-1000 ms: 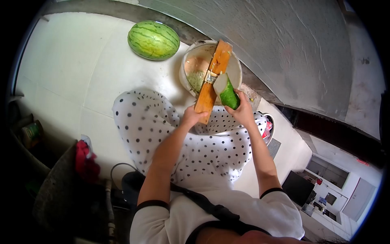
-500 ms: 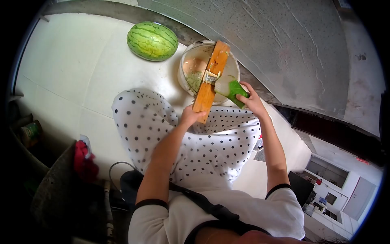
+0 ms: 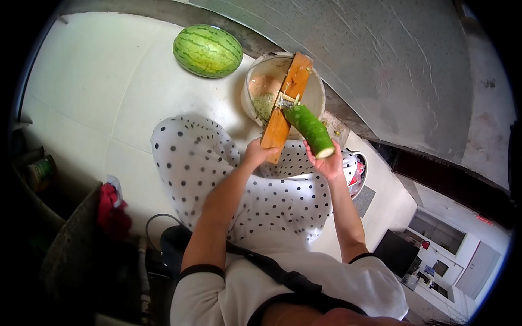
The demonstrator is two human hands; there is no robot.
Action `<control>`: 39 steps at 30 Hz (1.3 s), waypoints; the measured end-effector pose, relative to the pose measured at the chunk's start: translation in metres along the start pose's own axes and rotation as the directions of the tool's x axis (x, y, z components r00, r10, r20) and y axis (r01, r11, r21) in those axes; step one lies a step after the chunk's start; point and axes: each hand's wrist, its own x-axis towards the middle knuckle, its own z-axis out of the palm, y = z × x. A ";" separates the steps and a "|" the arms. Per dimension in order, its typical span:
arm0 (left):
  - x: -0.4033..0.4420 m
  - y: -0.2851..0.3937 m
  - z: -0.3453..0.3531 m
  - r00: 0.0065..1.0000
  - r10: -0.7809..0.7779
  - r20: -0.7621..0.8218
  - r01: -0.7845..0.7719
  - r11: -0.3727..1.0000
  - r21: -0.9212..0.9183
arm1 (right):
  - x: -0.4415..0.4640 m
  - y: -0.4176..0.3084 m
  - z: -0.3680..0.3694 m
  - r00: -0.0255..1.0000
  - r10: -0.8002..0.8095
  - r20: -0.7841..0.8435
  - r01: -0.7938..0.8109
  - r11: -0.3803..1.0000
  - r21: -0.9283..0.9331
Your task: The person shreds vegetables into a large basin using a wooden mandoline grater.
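Note:
My left hand (image 3: 259,152) is closed round the lower end of a wooden grater (image 3: 277,130), a long board with a metal grating plate midway. The board slants across a white bucket (image 3: 322,89), its far end over the rim. In my right hand (image 3: 330,164), palm turned up, rests a long green gourd (image 3: 310,126), gripped near its pale cut end. The gourd's other end is at the grating plate; I cannot tell whether it touches. Pale green shreds (image 3: 263,103) lie inside the bucket.
A whole watermelon (image 3: 207,51) lies on the light floor left of the bucket. Polka-dot cloth (image 3: 190,157) covers my lap. Beside my right forearm stands a small bin (image 3: 359,176) with red wrappers. A grey wall (image 3: 391,70) rises beyond the bucket.
My right hand has come down toward me and turned palm up. The gourd has swung round, showing its green side and near cut end. My left hand keeps hold of the grater.

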 end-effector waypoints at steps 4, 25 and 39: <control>0.001 0.001 0.000 1.000 -0.027 -0.008 0.027 1.000 0.008 | 0.008 0.004 0.008 0.993 0.106 -0.046 -0.107 0.994 -0.020; -0.004 0.011 -0.001 1.000 -0.019 -0.007 0.019 1.000 0.013 | 0.022 -0.001 0.097 0.954 -0.076 0.289 -0.039 -0.990 -0.132; 0.005 -0.013 0.001 0.995 0.090 -0.053 -0.090 0.996 0.008 | 0.043 0.011 0.034 0.549 -0.724 0.418 0.459 -0.156 -0.874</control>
